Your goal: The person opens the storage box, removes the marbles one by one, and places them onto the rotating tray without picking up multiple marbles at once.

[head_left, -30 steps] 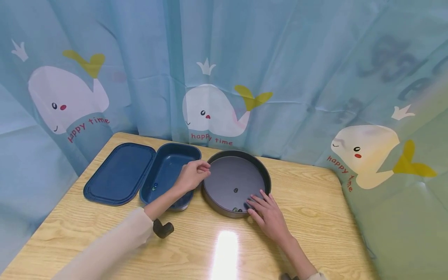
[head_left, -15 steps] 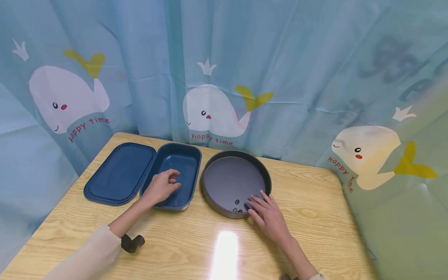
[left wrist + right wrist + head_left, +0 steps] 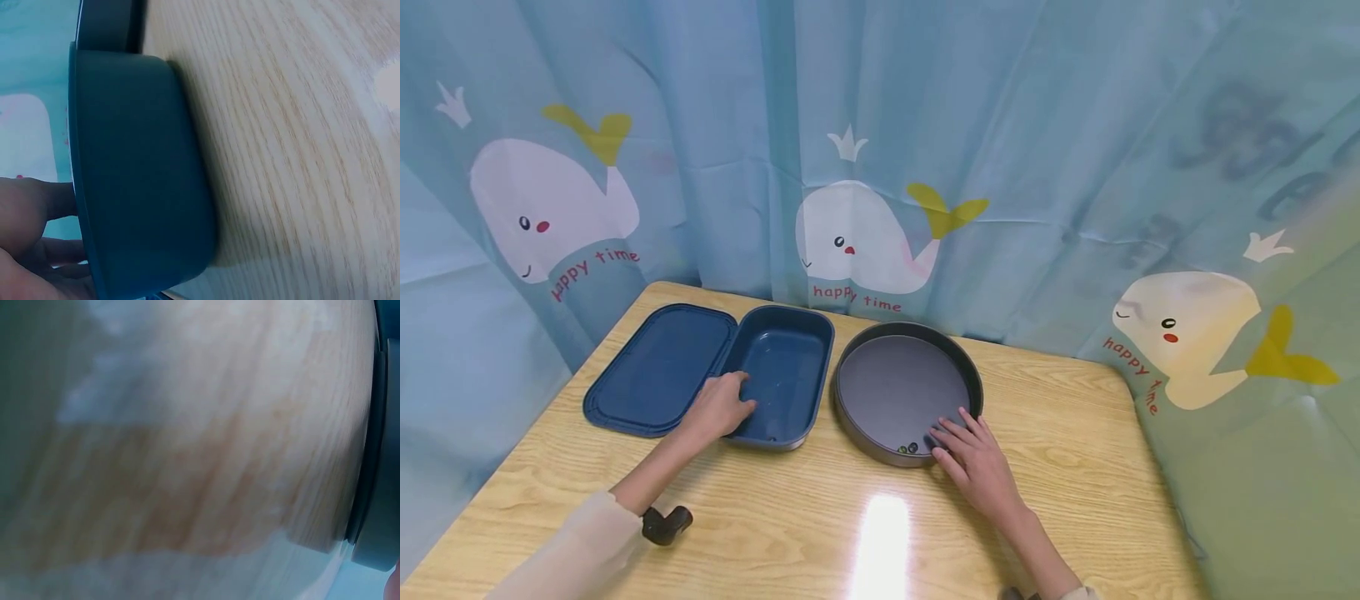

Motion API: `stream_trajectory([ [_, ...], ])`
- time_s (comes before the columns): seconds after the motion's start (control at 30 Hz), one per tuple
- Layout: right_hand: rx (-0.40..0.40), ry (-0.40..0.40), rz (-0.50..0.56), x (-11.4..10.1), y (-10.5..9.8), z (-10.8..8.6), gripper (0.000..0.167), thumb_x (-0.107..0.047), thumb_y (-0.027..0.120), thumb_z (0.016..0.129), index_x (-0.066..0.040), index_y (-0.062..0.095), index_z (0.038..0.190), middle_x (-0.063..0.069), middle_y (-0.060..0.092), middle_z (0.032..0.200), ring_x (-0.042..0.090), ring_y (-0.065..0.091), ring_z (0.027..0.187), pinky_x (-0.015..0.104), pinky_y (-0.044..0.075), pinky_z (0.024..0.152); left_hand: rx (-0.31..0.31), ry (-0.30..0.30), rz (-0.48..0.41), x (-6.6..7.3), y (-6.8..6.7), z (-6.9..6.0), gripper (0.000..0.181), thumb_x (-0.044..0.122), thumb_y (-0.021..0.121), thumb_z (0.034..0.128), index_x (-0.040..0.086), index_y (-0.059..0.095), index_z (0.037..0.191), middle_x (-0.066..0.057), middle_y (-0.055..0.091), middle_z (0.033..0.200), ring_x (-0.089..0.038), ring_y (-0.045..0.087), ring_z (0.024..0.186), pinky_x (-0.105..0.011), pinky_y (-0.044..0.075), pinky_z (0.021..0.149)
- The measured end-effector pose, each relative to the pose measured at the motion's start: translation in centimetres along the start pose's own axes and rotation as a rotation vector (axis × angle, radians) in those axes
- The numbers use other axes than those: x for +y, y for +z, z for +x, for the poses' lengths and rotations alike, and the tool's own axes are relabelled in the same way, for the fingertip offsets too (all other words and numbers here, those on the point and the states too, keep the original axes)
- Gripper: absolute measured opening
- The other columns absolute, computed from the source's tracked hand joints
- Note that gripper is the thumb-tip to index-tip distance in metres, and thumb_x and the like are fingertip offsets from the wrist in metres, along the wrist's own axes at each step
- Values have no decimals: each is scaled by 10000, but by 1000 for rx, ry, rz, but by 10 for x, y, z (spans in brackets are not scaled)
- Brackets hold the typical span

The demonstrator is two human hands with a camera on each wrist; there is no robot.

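My left hand (image 3: 718, 406) reaches over the left wall of a blue rectangular container (image 3: 808, 367), its fingers dipping inside; thumb and index finger look apart. The left wrist view shows these fingers (image 3: 59, 200) passing over the container's rim, their tips hidden. A small dark marble (image 3: 771, 439) lies at the container's near end. My right hand (image 3: 977, 467) rests over the near right rim of a round dark pan (image 3: 902, 375), fingers spread and fairly straight. Beside its thumb, small dark marbles (image 3: 913, 448) sit against the pan's near wall. Only the pan's edge (image 3: 381, 456) shows clearly in the right wrist view.
A flat blue lid (image 3: 662, 367) lies left of the container. Container and pan stand side by side on the wooden table (image 3: 805, 525), near its back edge. Behind hangs a blue curtain (image 3: 1030, 150) printed with whales.
My left hand has moved from between container and pan leftward and down into the container. One marble in the pan has rolled toward the near wall. My right hand has stayed on the rim.
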State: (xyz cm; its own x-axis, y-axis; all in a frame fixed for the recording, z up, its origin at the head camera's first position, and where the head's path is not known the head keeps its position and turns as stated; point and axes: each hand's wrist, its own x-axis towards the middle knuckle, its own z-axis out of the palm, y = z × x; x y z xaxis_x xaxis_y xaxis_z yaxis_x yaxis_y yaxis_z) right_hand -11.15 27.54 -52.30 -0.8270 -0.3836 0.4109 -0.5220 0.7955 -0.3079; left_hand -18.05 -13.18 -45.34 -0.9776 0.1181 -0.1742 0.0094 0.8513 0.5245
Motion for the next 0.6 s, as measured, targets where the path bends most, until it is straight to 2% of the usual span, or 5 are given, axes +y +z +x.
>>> stream_trajectory([
  [0.17,1,7,3,0,-2,1,307,-277,669,962,-127,732,1221,76,634,1327,385,431,1363,589,231,1123,-48,-8,33,2,-1,2,506,34,638,939,-218,453,1337,-416,478,1322,-545,482,1221,-594,463,929],
  [0.33,-7,16,-11,1,-2,1,312,-284,665,963,-133,730,1228,72,632,1330,375,426,1370,566,217,1137,-67,12,82,6,-1,4,466,11,629,938,-227,470,1305,-420,508,1278,-537,535,1162,-572,495,887],
  [0.43,-10,14,-12,1,-1,1,314,-287,669,962,-135,729,1229,70,631,1332,372,425,1371,566,218,1136,-55,28,98,6,0,4,287,-10,623,928,-182,577,1152,-353,618,1040,-431,645,917,-480,535,746],
  [0.53,-8,8,-8,1,0,0,310,-284,674,959,-136,731,1226,72,632,1330,378,430,1366,581,232,1126,-22,72,116,4,1,4,91,-41,612,913,-128,605,937,-209,589,781,-293,576,673,-390,472,596],
  [0.6,-8,5,-7,1,1,0,309,-284,674,959,-133,732,1223,74,633,1329,384,433,1362,590,239,1120,6,104,136,3,2,4,74,-61,600,907,-94,585,842,-137,532,697,-244,517,602,-360,427,549],
])
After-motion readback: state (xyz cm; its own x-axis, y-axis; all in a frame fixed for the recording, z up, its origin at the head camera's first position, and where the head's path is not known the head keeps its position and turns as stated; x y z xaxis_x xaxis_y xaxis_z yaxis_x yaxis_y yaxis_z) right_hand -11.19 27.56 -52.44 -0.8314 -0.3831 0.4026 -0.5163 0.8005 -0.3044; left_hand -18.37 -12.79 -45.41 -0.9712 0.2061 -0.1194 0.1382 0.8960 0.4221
